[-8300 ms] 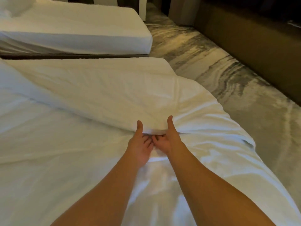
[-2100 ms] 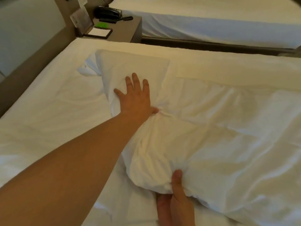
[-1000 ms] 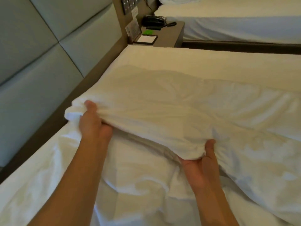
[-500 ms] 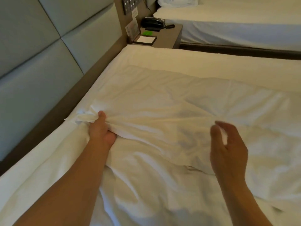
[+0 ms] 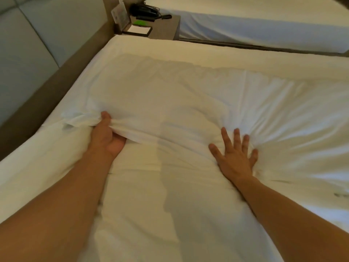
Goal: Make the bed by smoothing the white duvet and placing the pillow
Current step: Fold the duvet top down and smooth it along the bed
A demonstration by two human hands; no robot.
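The white duvet (image 5: 188, 103) lies wrinkled across the bed, its folded top edge running toward the headboard side. My left hand (image 5: 105, 137) is shut on a bunched corner of that edge near the bed's left side. My right hand (image 5: 235, 156) lies flat on the duvet with fingers spread, and creases fan out from it to the right. The bare white sheet (image 5: 28, 167) shows to the left of the duvet. No pillow is in view.
A padded grey headboard wall (image 5: 28, 50) with a brown ledge borders the bed on the left. A nightstand (image 5: 162, 27) with a black phone (image 5: 145, 11) and a notepad stands at the top. A second white bed (image 5: 264, 21) lies beyond a dark gap.
My right hand has let go of the duvet edge, come down and now presses flat on the duvet. My left hand still grips the corner, pulled a little toward the headboard.
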